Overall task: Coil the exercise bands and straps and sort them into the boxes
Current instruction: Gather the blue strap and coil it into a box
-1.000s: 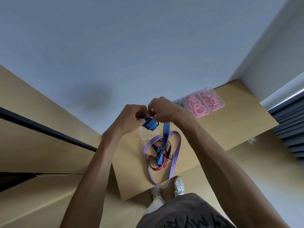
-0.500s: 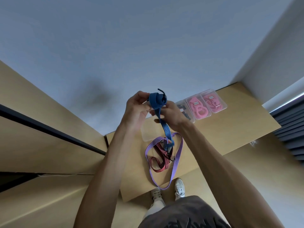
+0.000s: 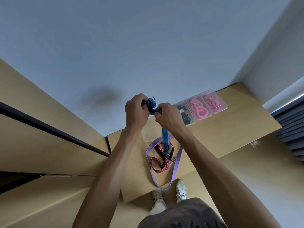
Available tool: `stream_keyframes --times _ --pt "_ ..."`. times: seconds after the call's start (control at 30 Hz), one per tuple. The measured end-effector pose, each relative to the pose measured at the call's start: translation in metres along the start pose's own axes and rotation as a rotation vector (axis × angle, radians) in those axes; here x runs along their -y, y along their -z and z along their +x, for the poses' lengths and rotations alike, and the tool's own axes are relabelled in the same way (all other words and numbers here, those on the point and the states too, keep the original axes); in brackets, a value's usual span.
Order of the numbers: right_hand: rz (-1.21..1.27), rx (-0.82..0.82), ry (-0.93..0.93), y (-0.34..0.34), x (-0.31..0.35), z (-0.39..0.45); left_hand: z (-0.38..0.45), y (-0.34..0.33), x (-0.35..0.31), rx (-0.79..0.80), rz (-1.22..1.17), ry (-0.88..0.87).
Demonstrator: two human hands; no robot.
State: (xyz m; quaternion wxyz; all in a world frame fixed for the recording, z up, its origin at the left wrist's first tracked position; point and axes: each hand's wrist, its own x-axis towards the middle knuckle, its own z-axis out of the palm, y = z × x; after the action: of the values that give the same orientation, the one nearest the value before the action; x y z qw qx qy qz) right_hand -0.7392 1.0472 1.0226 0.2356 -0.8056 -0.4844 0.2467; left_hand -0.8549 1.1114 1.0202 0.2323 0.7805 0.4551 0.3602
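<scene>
My left hand (image 3: pixel 135 111) grips a coil of blue striped strap (image 3: pixel 151 103) held up above the table. My right hand (image 3: pixel 166 116) pinches the same strap just beside the coil. Its loose tail (image 3: pixel 165 139) hangs down to the table and ends in a black hook. Below it lie a red striped strap (image 3: pixel 158 163) and a long purple band (image 3: pixel 176 163) in a loop. An empty clear box (image 3: pixel 146 136) sits on the table under my hands.
Three clear boxes stand at the back right of the wooden table (image 3: pixel 230 135): one with black straps (image 3: pixel 185 115), two with pink bands (image 3: pixel 198 108) (image 3: pixel 213 102). A wall rises behind. The purple band hangs over the near edge above my shoes.
The blue coil has grown and turned between my hands. The hanging tail is shorter and its hooked end has risen off the pile.
</scene>
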Motion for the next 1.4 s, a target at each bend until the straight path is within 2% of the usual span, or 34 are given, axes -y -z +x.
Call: stream_keyframes --times 0.1,0.17,0.27,0.33,0.4,0.47,0.53,0.6,0.7,0.77,0.8,0.9,0.97,1.1,1.17,1.3,1.4 --pt "-0.006 0.025 0.029 0.011 0.002 0.005 -0.005 0.002 0.003 0.069 0.047 -0.120" --pt "0.104 0.031 -0.037 0.017 0.002 0.008 -0.006 0.003 0.004 0.082 0.052 -0.187" --pt "0.581 0.072 -0.237 0.025 0.004 0.011 -0.008 0.004 -0.001 0.065 0.054 -0.256" --pt "0.765 0.106 -0.299 0.029 0.006 0.010 -0.011 0.002 -0.006 0.047 0.043 -0.281" --pt "0.751 0.128 -0.313 0.029 0.005 0.008 -0.009 0.001 -0.008 0.057 0.000 -0.276" --pt "0.746 0.063 -0.293 0.024 0.003 0.009 -0.008 0.001 -0.009 0.080 -0.065 -0.242" --pt "0.829 -0.023 -0.327 0.018 0.001 0.011 -0.006 0.004 -0.007 0.129 -0.202 -0.157" --pt "0.907 -0.064 -0.346 0.015 0.000 0.014 -0.006 0.007 -0.006 0.170 -0.366 0.001" --pt "0.990 -0.036 -0.268 0.008 0.001 0.013 -0.006 0.004 -0.009 0.020 -0.516 0.252" --pt "0.994 -0.034 -0.154 0.003 0.002 0.012 -0.004 0.002 -0.009 -0.089 -0.441 0.406" --pt "0.996 -0.032 -0.101 0.001 0.002 0.011 -0.003 0.001 -0.006 -0.060 -0.427 0.496" --pt "0.958 -0.036 -0.002 -0.001 -0.001 0.013 -0.001 0.002 -0.003 0.196 -0.591 0.686" --pt "0.976 -0.012 0.003 -0.001 -0.002 0.012 0.001 0.006 -0.004 0.187 -0.590 0.661" --pt "1.105 0.102 -0.132 -0.007 0.000 0.007 0.009 0.005 -0.012 -0.038 -0.534 0.567" --pt "0.980 0.098 -0.129 -0.008 0.005 0.009 0.010 0.004 -0.014 -0.107 -0.444 0.491" --pt "0.506 0.084 -0.040 0.001 0.013 0.015 0.007 0.004 -0.011 -0.205 -0.276 0.312" --pt "0.507 0.093 -0.039 0.006 0.014 0.016 0.010 0.009 -0.016 -0.281 -0.235 0.170"
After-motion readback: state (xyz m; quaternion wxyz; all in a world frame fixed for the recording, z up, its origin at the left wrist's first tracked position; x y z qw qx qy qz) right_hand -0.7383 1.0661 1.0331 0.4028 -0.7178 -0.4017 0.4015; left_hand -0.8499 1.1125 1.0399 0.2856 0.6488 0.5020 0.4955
